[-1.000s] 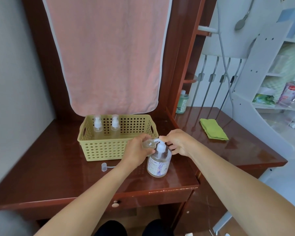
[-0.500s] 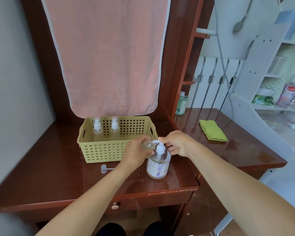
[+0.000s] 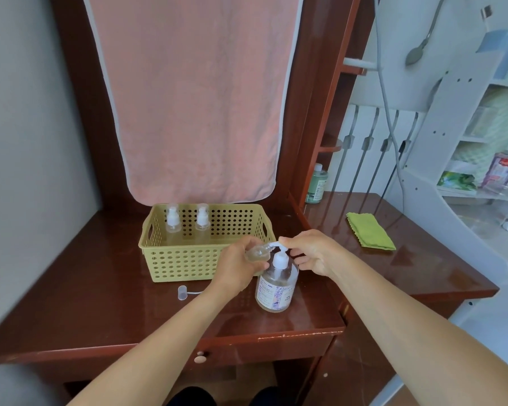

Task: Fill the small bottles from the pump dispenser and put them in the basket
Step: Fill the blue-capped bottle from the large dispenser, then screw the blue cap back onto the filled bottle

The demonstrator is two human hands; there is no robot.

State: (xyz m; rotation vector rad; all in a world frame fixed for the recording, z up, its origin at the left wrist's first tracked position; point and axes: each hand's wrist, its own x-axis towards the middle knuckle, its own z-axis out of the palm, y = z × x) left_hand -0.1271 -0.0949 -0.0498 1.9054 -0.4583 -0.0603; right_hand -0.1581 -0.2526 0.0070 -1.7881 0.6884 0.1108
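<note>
The left hand [image 3: 236, 266] is wrapped round an uncapped bottle [image 3: 256, 254], holding its mouth right up to the spout [image 3: 268, 246] so nothing drips past. The right hand [image 3: 313, 253] has thumb and curled fingers closed on the top of the pump [image 3: 279, 257], I'd guess to press it. The dispenser [image 3: 276, 285] stands on the desk [image 3: 100, 303] just beside the basket [image 3: 188, 262], handy for the drop-in; two capped bottles [image 3: 173, 222] stand upright inside, and a loose cap [image 3: 183, 292], likely this bottle's, lies out front.

Home: wooden desk [image 3: 100, 291], hanging towel [image 3: 194, 98].
</note>
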